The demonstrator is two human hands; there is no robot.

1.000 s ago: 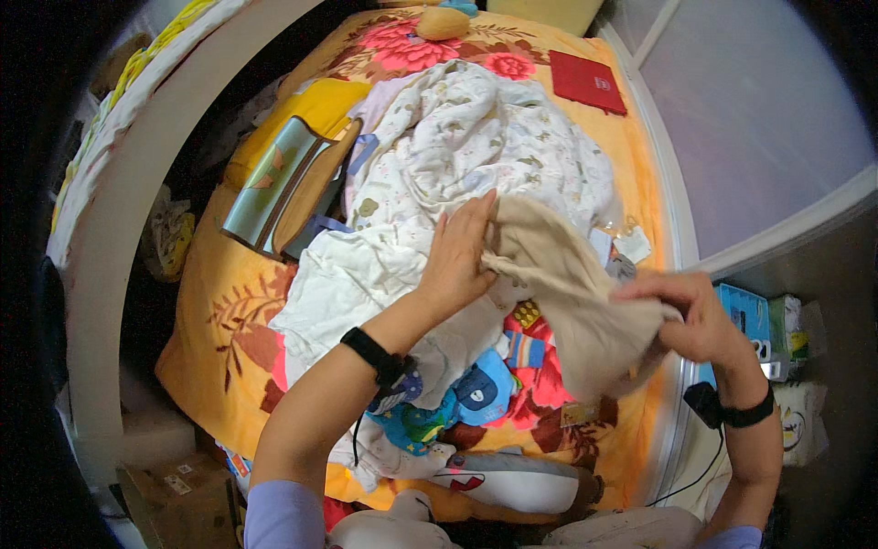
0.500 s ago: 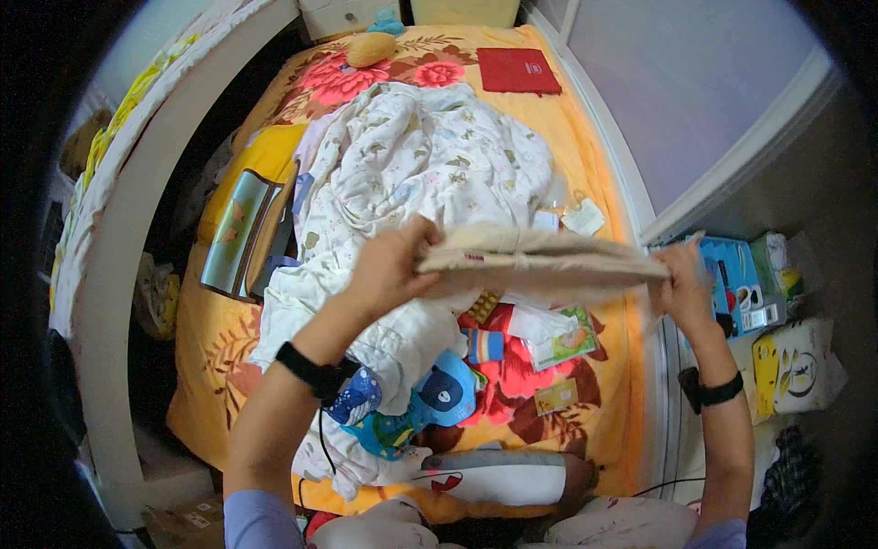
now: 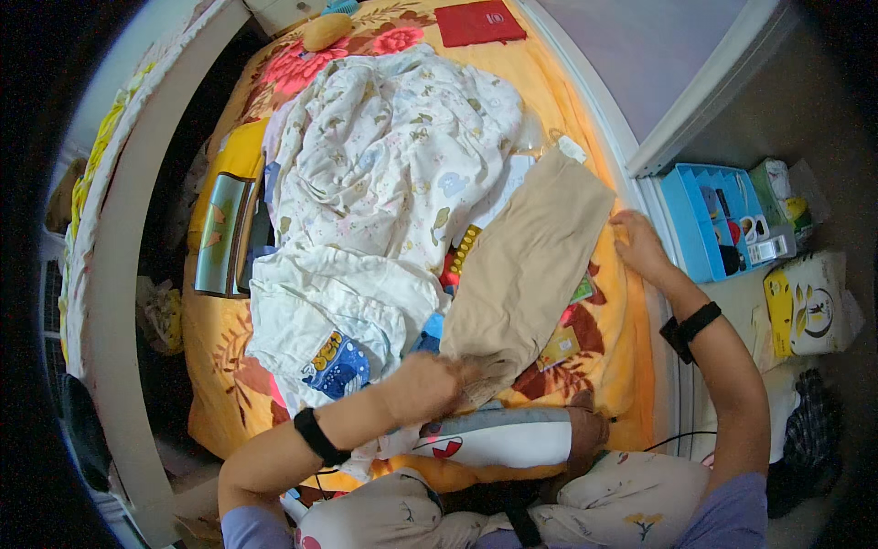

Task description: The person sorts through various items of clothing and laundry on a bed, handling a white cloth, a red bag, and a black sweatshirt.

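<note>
A pair of folded beige trousers (image 3: 540, 256) lies slantwise over the right half of the bed, on top of smaller items. My left hand (image 3: 425, 389) is closed on their near end, where the cloth bunches; its fingertips are partly hidden. Just beyond their far right edge, my right hand (image 3: 644, 247) hovers with fingers bent and apart, holding nothing. Left of the trousers are a crumpled white cloth (image 3: 338, 284) and a blue patterned piece of cloth (image 3: 338, 364). Farther back spreads a rumpled white printed blanket (image 3: 384, 146).
An orange flowered blanket (image 3: 626, 366) covers the bed. A rolled white and grey item (image 3: 503, 439) lies before my knees. At right stand a blue compartment box (image 3: 690, 220) and a yellow-white package (image 3: 805, 306). A red flat case (image 3: 480, 23) lies at the back.
The trousers, held taut in the air between both hands, have come down onto the bed. My left hand moved nearer me with one end; my right hand let go of the other.
</note>
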